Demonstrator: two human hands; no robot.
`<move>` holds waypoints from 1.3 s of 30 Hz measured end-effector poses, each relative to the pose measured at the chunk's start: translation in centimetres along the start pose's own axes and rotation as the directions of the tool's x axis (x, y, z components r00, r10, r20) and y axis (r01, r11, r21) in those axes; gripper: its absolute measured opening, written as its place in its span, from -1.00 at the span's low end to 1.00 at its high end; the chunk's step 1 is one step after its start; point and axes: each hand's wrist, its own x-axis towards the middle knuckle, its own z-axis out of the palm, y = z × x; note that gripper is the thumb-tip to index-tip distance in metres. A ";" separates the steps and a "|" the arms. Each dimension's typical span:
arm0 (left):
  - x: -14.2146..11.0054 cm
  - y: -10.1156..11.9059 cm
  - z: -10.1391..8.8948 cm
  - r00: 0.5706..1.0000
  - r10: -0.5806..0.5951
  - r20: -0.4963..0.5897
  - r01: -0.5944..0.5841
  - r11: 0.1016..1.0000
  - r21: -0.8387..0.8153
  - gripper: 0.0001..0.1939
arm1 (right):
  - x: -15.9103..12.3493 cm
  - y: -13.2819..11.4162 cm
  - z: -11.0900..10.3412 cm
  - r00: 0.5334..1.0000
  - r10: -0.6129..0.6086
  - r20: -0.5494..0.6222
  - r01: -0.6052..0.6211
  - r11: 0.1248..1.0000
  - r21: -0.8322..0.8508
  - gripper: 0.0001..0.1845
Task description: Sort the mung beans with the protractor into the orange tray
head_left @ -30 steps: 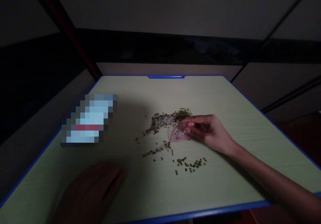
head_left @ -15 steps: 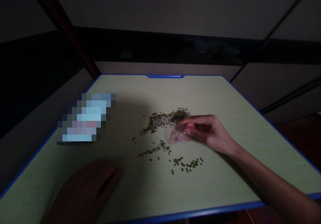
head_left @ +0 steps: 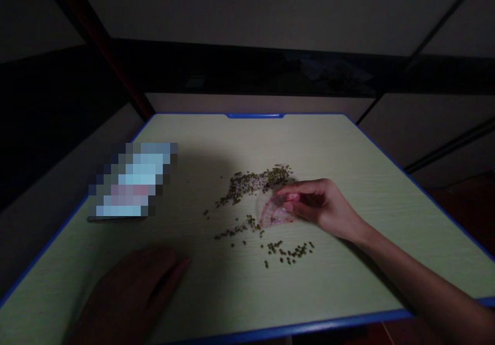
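Note:
My right hand (head_left: 323, 206) rests on the pale green table (head_left: 348, 154), its fingers pinched on a small clear pink half-round plate like a protractor (head_left: 273, 212). The plate stands on edge against a scatter of small green beans mixed with whitish grains (head_left: 253, 182). A smaller patch of beans (head_left: 290, 252) lies nearer me, below the plate. My left hand (head_left: 133, 291) lies flat on the table at the near left in deep shadow, fingers stretched out and holding nothing.
A blurred bluish flat object (head_left: 131, 180) lies at the table's left side. The table has a blue rim (head_left: 255, 116). Dark walls and a slanted dark post (head_left: 100, 46) stand behind it.
The pink plate in my right hand has shifted slightly toward me and tilted among the beans. The left hand has barely moved.

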 end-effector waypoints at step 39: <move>-0.5 -0.1 0.5 1.000 0.003 0.002 -0.003 1.000 -0.006 -0.43 | 0.0 0.1 -0.2 0.997 0.003 0.083 -0.007 0.999 0.050 -0.78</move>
